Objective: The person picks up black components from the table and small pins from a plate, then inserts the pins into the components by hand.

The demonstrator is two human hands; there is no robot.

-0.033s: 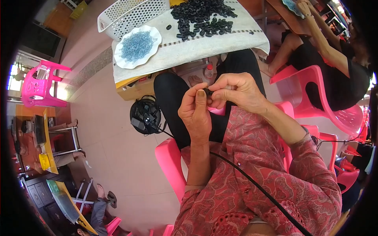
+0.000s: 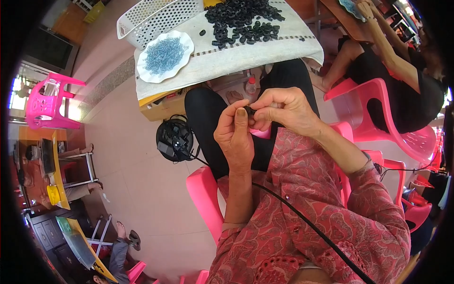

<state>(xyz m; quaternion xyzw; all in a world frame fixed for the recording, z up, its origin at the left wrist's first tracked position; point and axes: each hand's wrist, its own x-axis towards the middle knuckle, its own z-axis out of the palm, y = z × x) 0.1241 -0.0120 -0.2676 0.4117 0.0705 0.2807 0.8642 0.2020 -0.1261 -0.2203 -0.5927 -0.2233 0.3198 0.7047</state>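
Above my lap, my left hand (image 2: 237, 137) pinches a small black piece (image 2: 249, 111) between thumb and fingers. From the other side my right hand (image 2: 289, 112) closes its thumb and forefinger on the same piece. Fingertips cover most of it, so its full shape is hidden. Beyond my knees, a heap of small black ring-like pieces (image 2: 241, 21) lies on the cloth-covered table (image 2: 227, 66). At the table's near left corner a white scalloped plate (image 2: 143, 71) holds many tiny bluish clear pieces (image 2: 164, 54).
A white perforated basket (image 2: 137, 21) stands at the table's far left. Beside my left leg lies a black bundle with cables (image 2: 174, 139). One black cable (image 2: 302, 220) crosses my shirt. At right another person (image 2: 397, 71) sits on a pink chair (image 2: 388, 113).
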